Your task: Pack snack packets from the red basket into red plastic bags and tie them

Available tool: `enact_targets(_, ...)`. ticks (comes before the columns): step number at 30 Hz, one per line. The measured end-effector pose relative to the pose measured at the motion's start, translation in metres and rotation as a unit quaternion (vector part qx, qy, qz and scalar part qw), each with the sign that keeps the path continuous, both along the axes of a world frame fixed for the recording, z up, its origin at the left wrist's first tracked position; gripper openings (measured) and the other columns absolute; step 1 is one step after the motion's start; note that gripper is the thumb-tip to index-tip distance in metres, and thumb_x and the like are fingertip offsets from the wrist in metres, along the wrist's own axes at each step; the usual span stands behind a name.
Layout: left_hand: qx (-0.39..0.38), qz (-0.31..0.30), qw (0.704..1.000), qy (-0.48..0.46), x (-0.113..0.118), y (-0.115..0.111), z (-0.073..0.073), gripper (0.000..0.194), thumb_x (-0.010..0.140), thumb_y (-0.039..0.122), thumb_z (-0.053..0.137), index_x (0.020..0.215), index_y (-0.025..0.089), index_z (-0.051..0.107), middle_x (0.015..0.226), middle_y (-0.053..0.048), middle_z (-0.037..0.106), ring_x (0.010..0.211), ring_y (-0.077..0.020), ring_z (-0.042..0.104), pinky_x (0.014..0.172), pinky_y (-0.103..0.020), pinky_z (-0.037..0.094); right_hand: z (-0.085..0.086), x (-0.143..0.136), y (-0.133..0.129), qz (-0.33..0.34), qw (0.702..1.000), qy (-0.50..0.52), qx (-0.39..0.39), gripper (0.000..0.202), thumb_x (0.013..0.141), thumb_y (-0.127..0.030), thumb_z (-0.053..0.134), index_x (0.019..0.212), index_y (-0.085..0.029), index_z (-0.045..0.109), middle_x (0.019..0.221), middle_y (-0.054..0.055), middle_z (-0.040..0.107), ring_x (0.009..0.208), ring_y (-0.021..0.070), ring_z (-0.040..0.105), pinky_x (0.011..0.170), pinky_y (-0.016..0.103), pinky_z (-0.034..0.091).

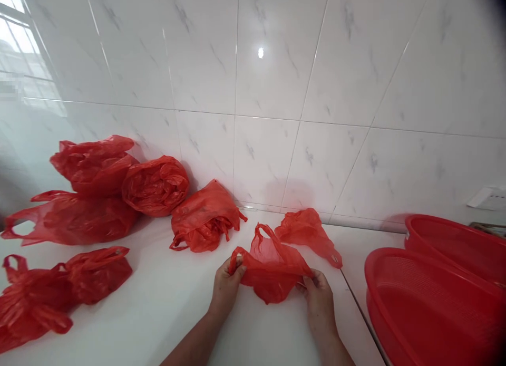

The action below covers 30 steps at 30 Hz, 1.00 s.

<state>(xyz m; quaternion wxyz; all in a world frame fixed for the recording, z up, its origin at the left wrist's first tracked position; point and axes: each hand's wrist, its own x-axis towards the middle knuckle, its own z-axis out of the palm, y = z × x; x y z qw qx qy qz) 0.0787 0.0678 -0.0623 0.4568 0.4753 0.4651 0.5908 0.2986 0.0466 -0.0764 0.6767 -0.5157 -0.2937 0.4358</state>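
A thin red plastic bag [272, 271] is stretched between my two hands above the white tabletop [166, 302]. My left hand [229, 281] pinches the bag's left side near a handle loop. My right hand [316, 292] grips the opposite edge between thumb and fingers. One handle loop stands up at the back of the bag. Just behind it, close to the wall, lies another crumpled red plastic bag [306, 231], touching none of my fingers. Whether the stretched bag has anything inside, I cannot tell.
Several bunched red plastic bags [90, 218] sit on the left, with a bundled one [207, 215] by the wall. Two red plastic baskets [415, 302] stand at the right, past a seam in the surface. A tiled wall [269, 81] rises behind, bearing a white socket [488, 198].
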Motion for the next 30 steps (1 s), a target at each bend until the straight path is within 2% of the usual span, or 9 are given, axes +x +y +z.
enact_targets(4,0.031,0.004,0.998,0.060,-0.002,-0.002,0.001,0.023,0.082,0.038,0.055,0.073,0.017,0.056,0.065,0.003,0.052,0.062,-0.0113,0.047,0.058,-0.022,0.040,0.003,0.004,0.002,-0.021,0.997,0.075,0.018,0.035,0.067,-0.031,0.069,0.096,-0.022,0.052,0.097,0.001,0.061,0.087,0.0172,0.062,0.079,0.035,0.053)
enact_targets(8,0.136,0.048,0.970,0.196,0.001,-0.008,0.004,0.014,0.086,0.027,0.048,0.084,0.019,0.059,0.082,-0.002,0.060,0.076,-0.0160,0.055,0.070,-0.028,0.046,0.008,-0.001,-0.004,-0.061,0.998,-0.013,-0.002,0.030,0.073,-0.042,0.066,0.092,-0.024,0.051,0.086,-0.003,0.058,0.074,0.0115,0.060,0.065,0.024,0.050)
enact_targets(12,0.333,-0.007,0.881,0.336,0.007,-0.020,0.012,0.022,0.075,0.007,0.049,0.090,0.020,0.059,0.106,-0.008,0.064,0.107,-0.0223,0.054,0.095,-0.039,0.041,0.012,-0.019,-0.013,0.098,0.991,-0.087,-0.014,0.043,0.084,-0.060,0.042,0.082,-0.019,0.056,0.063,-0.001,0.056,0.051,0.0113,0.052,0.045,0.023,0.039)
enact_targets(15,0.381,-0.121,0.827,0.396,0.019,-0.034,0.015,0.028,0.065,0.002,0.048,0.084,0.020,0.058,0.106,-0.007,0.067,0.108,-0.0231,0.056,0.099,-0.040,0.039,0.014,-0.030,-0.014,0.182,0.980,-0.075,0.004,0.044,0.080,-0.059,0.051,0.093,-0.018,0.060,0.073,0.002,0.064,0.061,0.0150,0.058,0.053,0.026,0.045)
enact_targets(18,0.357,-0.212,0.796,0.440,0.034,-0.047,0.012,0.019,0.068,0.005,0.050,0.078,0.020,0.058,0.093,-0.005,0.068,0.092,-0.0204,0.061,0.093,-0.037,0.043,0.015,-0.032,-0.012,0.218,0.972,-0.084,0.010,0.033,0.069,-0.046,0.069,0.083,-0.017,0.062,0.077,0.003,0.067,0.072,0.0186,0.061,0.066,0.030,0.048)
enact_targets(20,0.336,-0.233,0.788,0.460,0.040,-0.051,0.008,0.005,0.075,0.017,0.055,0.078,0.020,0.059,0.096,-0.007,0.068,0.089,-0.0209,0.062,0.087,-0.034,0.046,0.016,-0.029,-0.012,0.213,0.974,-0.078,-0.007,0.028,0.066,-0.042,0.071,0.075,-0.017,0.061,0.072,0.003,0.066,0.070,0.0192,0.061,0.066,0.031,0.048)
enact_targets(22,0.308,-0.223,0.790,0.481,0.041,-0.049,0.005,0.022,0.078,0.038,0.060,0.088,0.019,0.061,0.115,-0.012,0.062,0.097,-0.0251,0.060,0.084,-0.035,0.048,0.018,-0.025,-0.012,0.215,0.976,-0.030,-0.011,0.026,0.067,-0.041,0.069,0.076,-0.017,0.062,0.075,0.003,0.067,0.072,0.0199,0.062,0.069,0.032,0.049)
enact_targets(25,0.226,-0.154,0.805,0.526,0.032,-0.038,0.004,0.053,0.080,0.058,0.051,0.114,0.018,0.057,0.132,-0.018,0.050,0.097,-0.0284,0.061,0.078,-0.038,0.050,0.021,-0.016,-0.013,0.232,0.967,0.103,-0.007,0.027,0.070,-0.036,0.067,0.090,-0.020,0.062,0.091,0.003,0.069,0.086,0.0208,0.064,0.080,0.035,0.049)
enact_targets(30,0.075,0.022,0.837,0.541,-0.003,-0.011,0.009,0.038,0.089,0.045,0.040,0.113,0.021,0.058,0.109,-0.011,0.063,0.086,-0.0240,0.064,0.072,-0.033,0.048,0.014,0.012,-0.004,0.127,0.954,0.271,-0.023,0.018,0.067,-0.027,0.068,0.083,-0.021,0.060,0.081,-0.002,0.068,0.074,0.0146,0.063,0.067,0.027,0.050)
